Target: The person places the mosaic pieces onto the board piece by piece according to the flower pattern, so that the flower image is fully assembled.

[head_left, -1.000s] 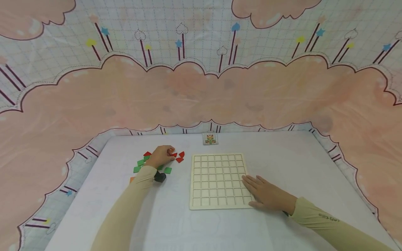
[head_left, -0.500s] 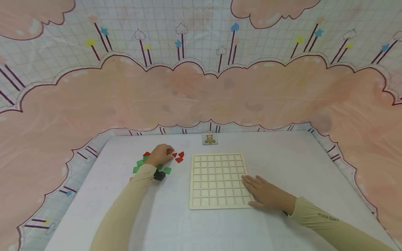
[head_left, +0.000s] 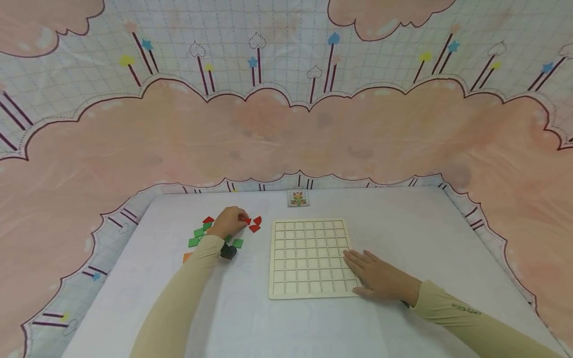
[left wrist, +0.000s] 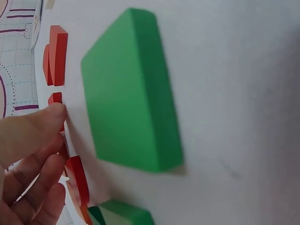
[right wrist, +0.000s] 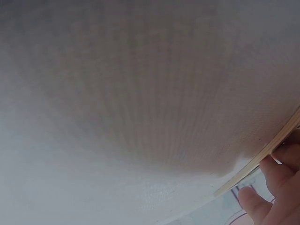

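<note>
In the head view my left hand (head_left: pixel 228 222) reaches over a loose group of coloured tiles, thumb and fingers curled. It pinches a small red tile (left wrist: pixel 56 98), partly covered by the thumb in the left wrist view. Two more red tiles (head_left: pixel 254 228) lie just right of the fingertips. A thick green tile (left wrist: pixel 124 93) lies close to the left wrist camera. My right hand (head_left: pixel 380 276) rests with fairly straight fingers on the right edge of a pale wooden grid board (head_left: pixel 271 258). The board's square cells hold no tiles.
Several green tiles (head_left: pixel 193 242) and an orange tile (head_left: pixel 187 257) lie around the left wrist, partly hidden by the arm. A small card with a flower pattern (head_left: pixel 298 198) lies behind the board on the white table (head_left: pixel 250 318). A printed cloth (head_left: pixel 286 134) hangs behind.
My left hand's fingertips have shifted slightly and now meet a red tile that showed just apart from them half a second ago. The right hand and board stay put.
</note>
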### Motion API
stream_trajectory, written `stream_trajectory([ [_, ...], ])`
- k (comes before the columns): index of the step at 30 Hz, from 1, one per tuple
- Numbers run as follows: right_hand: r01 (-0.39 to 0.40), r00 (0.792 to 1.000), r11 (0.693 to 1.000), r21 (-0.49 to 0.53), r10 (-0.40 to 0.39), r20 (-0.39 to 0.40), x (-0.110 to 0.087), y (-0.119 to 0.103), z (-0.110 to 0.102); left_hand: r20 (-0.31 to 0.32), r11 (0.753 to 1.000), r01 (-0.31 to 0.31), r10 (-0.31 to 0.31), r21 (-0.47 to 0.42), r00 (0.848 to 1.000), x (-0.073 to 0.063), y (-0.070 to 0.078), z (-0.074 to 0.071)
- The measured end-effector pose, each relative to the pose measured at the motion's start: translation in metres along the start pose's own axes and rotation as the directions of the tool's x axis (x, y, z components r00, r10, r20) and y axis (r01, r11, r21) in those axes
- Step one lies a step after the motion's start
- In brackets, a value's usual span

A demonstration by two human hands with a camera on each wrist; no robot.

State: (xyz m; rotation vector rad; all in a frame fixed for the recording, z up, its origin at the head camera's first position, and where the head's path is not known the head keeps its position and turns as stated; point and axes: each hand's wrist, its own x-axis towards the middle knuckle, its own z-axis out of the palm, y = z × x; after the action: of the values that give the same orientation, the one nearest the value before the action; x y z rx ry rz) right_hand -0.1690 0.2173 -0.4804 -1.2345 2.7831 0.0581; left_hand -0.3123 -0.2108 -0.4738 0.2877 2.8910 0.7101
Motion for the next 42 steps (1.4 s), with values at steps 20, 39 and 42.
stream_trajectory([
  [20, -0.017, 1.0, 1.0, 0.004, 0.017, 0.004, 0.0, -0.002, -0.001, -0.006, 1.0, 0.007, -0.007, -0.019, 1.0, -0.002, 0.005, 0.002],
  [39, -0.012, 1.0, 1.0, -0.006, 0.012, -0.007, 0.0, 0.0, 0.003, -0.043, 1.0, 0.024, -0.024, -0.013, 0.999, -0.011, 0.005, 0.001],
  [42, -0.012, 1.0, 1.0, -0.007, 0.012, -0.007, 0.0, 0.0, 0.003, -0.049, 0.999, 0.031, -0.032, -0.013, 0.998, -0.011, 0.004, 0.003],
])
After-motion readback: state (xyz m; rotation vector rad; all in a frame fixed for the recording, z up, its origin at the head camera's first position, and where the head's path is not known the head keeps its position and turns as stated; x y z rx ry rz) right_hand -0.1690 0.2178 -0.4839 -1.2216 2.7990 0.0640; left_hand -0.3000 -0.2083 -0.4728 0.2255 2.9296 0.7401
